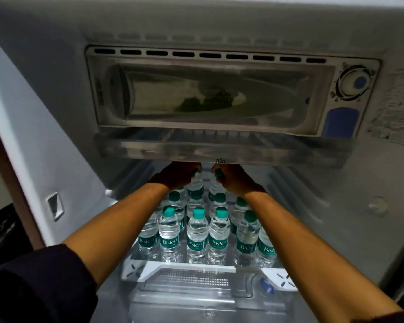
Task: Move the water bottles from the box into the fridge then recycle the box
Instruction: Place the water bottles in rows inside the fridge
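I reach deep into the open white fridge [56,141] with both arms, under the transparent plastic tray [219,150] that hangs below the freezer compartment. My left hand [176,174] grips one clear plastic water bottle with a green cap [195,183] by its neck, and my right hand [233,177] grips a second such bottle [214,186] in the same way; the fingers of both hands are curled around the top parts, so the caps are almost hidden. I hold them from above because the space under the tray is low and the back row is far. The other small bottles with green labels [197,234] stand upright in close rows on the glass shelf [189,266], front rows already full. The box is not in view.
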A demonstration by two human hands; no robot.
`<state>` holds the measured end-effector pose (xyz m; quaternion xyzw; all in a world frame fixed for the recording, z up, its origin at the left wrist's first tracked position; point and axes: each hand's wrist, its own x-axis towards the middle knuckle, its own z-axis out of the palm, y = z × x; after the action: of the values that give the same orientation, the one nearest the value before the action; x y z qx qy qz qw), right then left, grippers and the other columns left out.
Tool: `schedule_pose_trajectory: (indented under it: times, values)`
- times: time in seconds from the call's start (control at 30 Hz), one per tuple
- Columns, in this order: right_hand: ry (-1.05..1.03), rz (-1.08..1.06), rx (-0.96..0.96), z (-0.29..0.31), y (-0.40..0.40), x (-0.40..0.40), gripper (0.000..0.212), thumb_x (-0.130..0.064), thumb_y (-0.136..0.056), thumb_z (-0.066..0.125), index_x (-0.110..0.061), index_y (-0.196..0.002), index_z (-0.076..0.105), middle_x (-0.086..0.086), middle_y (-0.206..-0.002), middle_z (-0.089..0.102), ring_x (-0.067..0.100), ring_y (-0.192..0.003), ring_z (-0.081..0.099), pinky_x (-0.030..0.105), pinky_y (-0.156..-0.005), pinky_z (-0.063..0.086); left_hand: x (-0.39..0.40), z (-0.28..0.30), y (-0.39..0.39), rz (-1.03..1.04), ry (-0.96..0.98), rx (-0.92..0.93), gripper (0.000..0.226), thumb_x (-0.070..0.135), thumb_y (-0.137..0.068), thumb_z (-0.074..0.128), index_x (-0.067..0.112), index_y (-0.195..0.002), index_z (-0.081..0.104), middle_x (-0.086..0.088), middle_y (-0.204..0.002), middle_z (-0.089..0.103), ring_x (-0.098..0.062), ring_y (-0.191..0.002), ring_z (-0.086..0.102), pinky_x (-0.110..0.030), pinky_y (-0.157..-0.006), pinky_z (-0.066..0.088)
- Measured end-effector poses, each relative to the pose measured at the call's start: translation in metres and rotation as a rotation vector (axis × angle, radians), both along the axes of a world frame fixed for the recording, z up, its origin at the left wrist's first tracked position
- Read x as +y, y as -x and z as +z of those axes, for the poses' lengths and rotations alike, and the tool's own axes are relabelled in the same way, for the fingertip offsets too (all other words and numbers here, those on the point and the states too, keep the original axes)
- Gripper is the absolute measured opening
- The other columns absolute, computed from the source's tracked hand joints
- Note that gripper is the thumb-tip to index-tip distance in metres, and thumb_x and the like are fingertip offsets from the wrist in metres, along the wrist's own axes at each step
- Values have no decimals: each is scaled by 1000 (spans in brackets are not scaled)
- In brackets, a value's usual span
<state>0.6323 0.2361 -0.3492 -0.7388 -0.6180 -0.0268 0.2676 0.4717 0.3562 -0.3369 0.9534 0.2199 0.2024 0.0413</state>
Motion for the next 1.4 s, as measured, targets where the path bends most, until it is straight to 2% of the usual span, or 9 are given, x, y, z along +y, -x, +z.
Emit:
schedule_pose_trajectory:
  times: [0.13, 0.37, 0.57, 0.73, 0.83, 0.97, 1.13, 1.27, 1.4]
  values:
    - [66, -6, 3, -6, -7, 10, 25, -4, -92, 60, -13, -115, 63, 11, -123, 59, 25, -111, 58, 32, -97, 48, 5, -7, -9, 1, 47, 46, 20, 7, -95, 53, 16, -111, 61, -9, -111, 60, -15, -88, 55, -22, -73, 43]
    - [153, -27, -8, -20, -13, 19, 26, -1, -85, 66, -17, -106, 66, 13, -121, 57, 26, -104, 61, 32, -93, 51, 5, -13, -19, -27, 52, 104, 20, 9, -94, 56, 12, -113, 63, -7, -119, 59, -21, -106, 56, -26, -89, 44]
    - [183, -17, 4, -24, -14, 18, 24, 1, -90, 60, -16, -105, 68, 11, -121, 59, 24, -105, 61, 28, -90, 49, 6, -21, -23, -27, 101, 131, 16, 15, -95, 56, 16, -107, 66, -6, -116, 61, -15, -95, 59, -20, -80, 42]
    - [187, -1, 15, -21, -14, 15, 24, -1, -93, 57, -15, -111, 66, 8, -121, 61, 18, -99, 59, 21, -82, 40, 0, -22, -25, -33, 177, 139, 21, 21, -99, 49, 12, -109, 65, -5, -112, 63, -15, -95, 60, -27, -89, 47]
    - [203, 12, 6, -19, -12, 12, 36, 1, -93, 56, -16, -124, 62, 9, -128, 59, 23, -111, 60, 24, -91, 44, 1, -21, -26, -14, 173, 149, 19, 19, -97, 53, 18, -112, 65, -5, -121, 60, -17, -104, 59, -28, -93, 46]
    - [198, -14, 14, -18, -14, 8, 44, -4, -93, 59, -21, -134, 55, 10, -139, 53, 25, -122, 55, 33, -104, 44, -1, -18, -23, 13, 197, 189, 30, 12, -94, 57, 22, -122, 59, -8, -129, 54, -20, -109, 57, -31, -97, 46]
    - [124, -83, -28, -13, -2, -6, 51, -8, -98, 49, -25, -146, 39, 10, -147, 44, 28, -132, 44, 38, -109, 39, -18, -16, -15, 85, 197, 170, 42, 25, -98, 52, 17, -139, 46, -13, -137, 49, -25, -117, 53, -33, -100, 44]
    - [56, -165, -121, -16, 11, -18, 55, -24, -101, 46, -28, -152, 25, 9, -152, 36, 30, -134, 38, 42, -109, 38, -42, -14, 2, 114, 111, 106, 51, 31, -101, 45, 21, -148, 30, -9, -150, 36, -24, -133, 40, -37, -110, 35]
    - [-37, -243, -128, -16, 28, -33, 64, -40, -99, 49, -27, -154, 19, 6, -158, 27, 27, -142, 28, 41, -117, 27, -64, -16, 26, 145, 14, 6, 60, 36, -100, 46, 22, -152, 20, -8, -158, 20, -25, -144, 20, -38, -118, 23]
